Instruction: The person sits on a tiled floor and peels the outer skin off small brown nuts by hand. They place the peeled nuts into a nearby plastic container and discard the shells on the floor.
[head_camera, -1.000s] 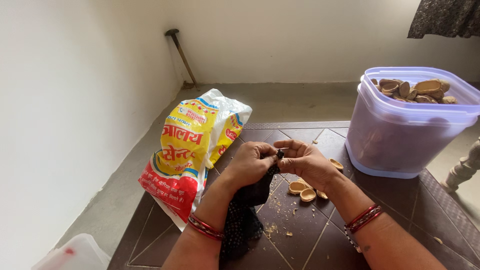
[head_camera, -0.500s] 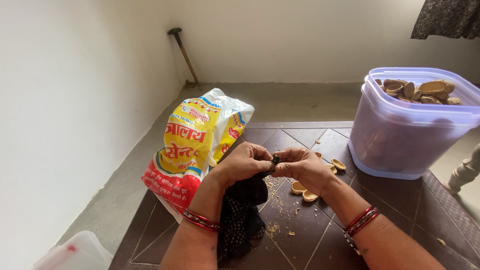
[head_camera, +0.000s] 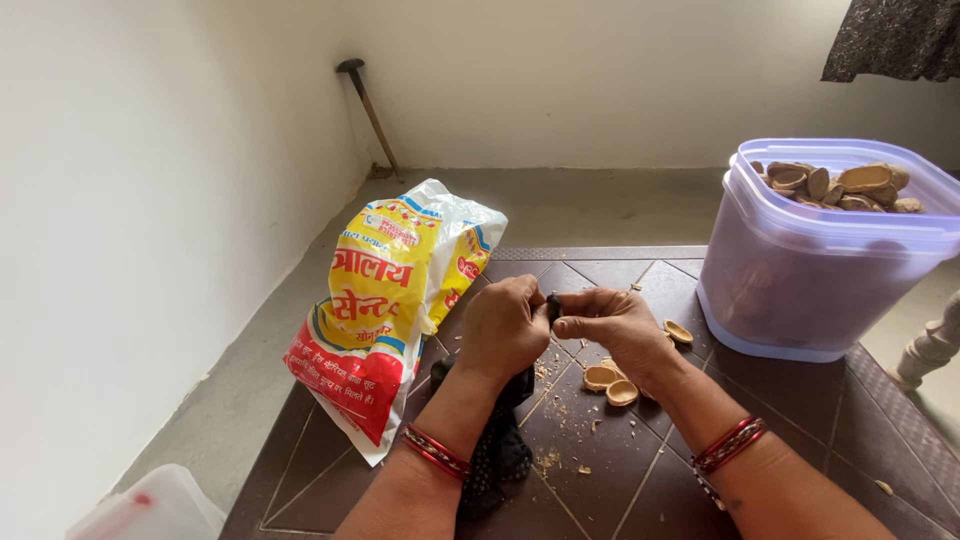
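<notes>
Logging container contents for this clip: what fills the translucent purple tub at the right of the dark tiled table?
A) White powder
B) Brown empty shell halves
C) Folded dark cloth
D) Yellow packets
B: the purple tub is heaped to the rim with brown shell halves, like the few loose shells lying on the table by the right hand.

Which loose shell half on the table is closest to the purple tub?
The shell half lying alone just right of the right hand, hollow side up. The other two halves sit together nearer the person, farther from the purple tub.
</notes>
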